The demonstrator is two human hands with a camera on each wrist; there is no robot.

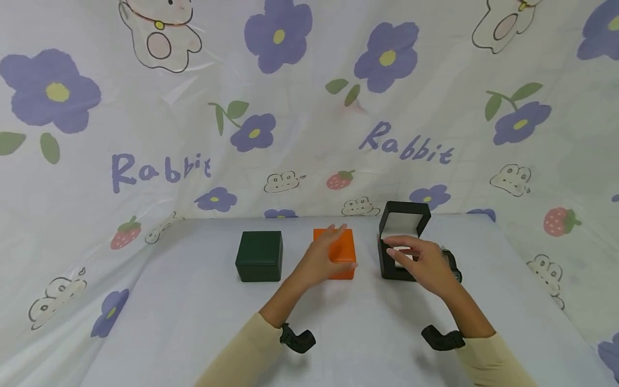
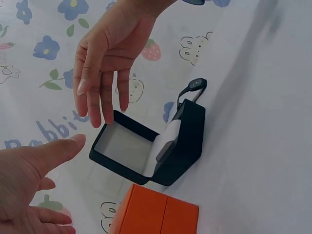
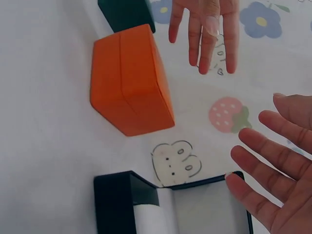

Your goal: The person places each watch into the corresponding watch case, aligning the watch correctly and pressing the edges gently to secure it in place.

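Observation:
My left hand [image 1: 323, 259] hovers over the closed orange box [image 1: 343, 246], fingers spread, holding nothing; in the right wrist view a gap shows between them. Right of it stands a black box [image 1: 385, 269] with its lid [image 1: 405, 209] raised and a pale lining. A white cushion [image 2: 168, 134] sits inside it. Above this box is my right hand [image 1: 425, 264], its fingers extended and nothing between them. A dark wristwatch [image 2: 196, 85] lies just beyond the black box, partly hidden by the right hand in the head view.
A closed dark green box [image 1: 259, 255] stands left of the orange one. All the boxes rest on a white tabletop [image 1: 188, 301]. Behind them hangs a pale cloth [image 1: 309, 156] printed with flowers and rabbits.

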